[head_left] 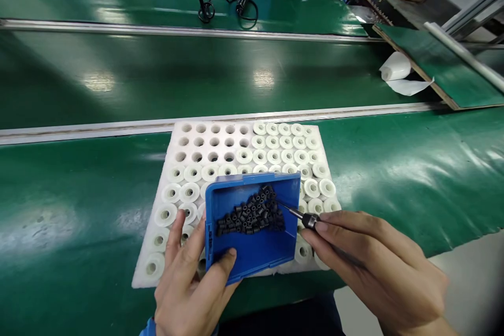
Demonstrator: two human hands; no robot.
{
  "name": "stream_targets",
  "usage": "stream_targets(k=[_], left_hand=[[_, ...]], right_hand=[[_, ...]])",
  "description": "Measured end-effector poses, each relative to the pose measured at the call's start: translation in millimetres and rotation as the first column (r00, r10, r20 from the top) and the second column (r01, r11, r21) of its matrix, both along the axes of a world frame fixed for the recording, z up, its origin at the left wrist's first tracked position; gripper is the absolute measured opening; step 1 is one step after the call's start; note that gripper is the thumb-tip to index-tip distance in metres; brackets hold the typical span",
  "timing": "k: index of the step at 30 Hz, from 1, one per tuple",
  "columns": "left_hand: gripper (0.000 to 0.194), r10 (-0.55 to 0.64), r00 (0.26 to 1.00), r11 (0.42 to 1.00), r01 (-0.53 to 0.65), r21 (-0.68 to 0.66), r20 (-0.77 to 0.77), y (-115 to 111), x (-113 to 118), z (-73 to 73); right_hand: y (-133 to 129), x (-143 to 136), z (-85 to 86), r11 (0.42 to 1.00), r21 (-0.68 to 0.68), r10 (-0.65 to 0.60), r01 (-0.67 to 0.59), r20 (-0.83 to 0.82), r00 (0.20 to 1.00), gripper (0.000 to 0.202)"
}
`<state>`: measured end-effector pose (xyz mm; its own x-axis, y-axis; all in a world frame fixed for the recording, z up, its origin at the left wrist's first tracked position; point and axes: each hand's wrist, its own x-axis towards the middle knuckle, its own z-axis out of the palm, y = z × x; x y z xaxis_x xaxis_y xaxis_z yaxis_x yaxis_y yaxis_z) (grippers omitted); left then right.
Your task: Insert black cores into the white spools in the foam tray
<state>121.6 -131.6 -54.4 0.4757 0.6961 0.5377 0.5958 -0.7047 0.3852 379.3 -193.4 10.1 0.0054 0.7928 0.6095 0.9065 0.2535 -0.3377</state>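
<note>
My left hand (197, 278) grips a small blue bin (260, 260) by its near left corner, thumb over the rim. Inside the bin lies a heap of small black cylindrical sleeves (252, 212). Between the fingers of my right hand (374, 262) is a thin pointed tool with a dark knurled collar (310, 220), its tip reaching over the bin's right side into the sleeves. Whether a sleeve sits on the tip is too small to tell. Beneath the bin, a white foam tray (148, 244) holds rows of white flanged round parts (166, 214); the bin hides some of them.
Bare holes (214, 142) show at the tray's far left. The tray rests on a green work surface (71, 220). Beyond a pale rail (98, 128) runs a green belt (177, 73). A white roll (396, 66) lies at right, and a black corded tool (244, 1) farther back.
</note>
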Motion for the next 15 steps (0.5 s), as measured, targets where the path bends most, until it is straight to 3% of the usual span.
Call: stream_targets(k=[10, 15], left_hand=[[0.027, -0.067, 0.996, 0.997, 0.068, 0.020, -0.051, 3.0, -5.0, 0.1], [0.023, -0.032, 0.998, 0.999, 0.033, 0.014, -0.053, 1.5, -5.1, -0.5]], right_hand=[[-2.7, 0.0, 2.3, 0.999, -0.038, 0.039, -0.036, 0.104, 0.994, 0.017], [-3.8, -2.4, 3.5, 0.998, -0.036, 0.054, -0.052, 0.078, 0.995, 0.015]])
